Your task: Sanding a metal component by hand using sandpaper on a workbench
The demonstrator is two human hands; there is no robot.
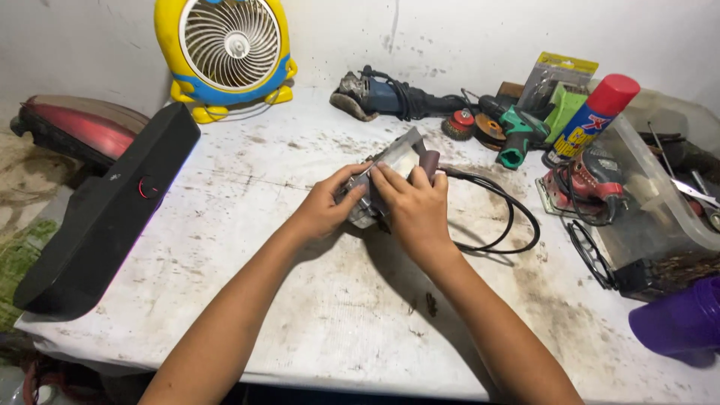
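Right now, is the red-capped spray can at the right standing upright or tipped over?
Tipped. The spray can leans at a slant, red cap up and to the right, its upper part against the clear plastic bin, not standing straight on the table.

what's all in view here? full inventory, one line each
power tool: 1, grey metal, table centre, held by both hands
cord: 1, black, looping right of tool
fan: 1, yellow-blue, back left
long bar unit: 1, black, left edge
angle grinder: 1, blue-black, back centre
drill: 1, green, back right
spray can: 1, red cap, right
sander: 1, red, right
clear bin: 1, right
table: 1, white, stained
left hand: 1, on tool
right hand: 1, on tool
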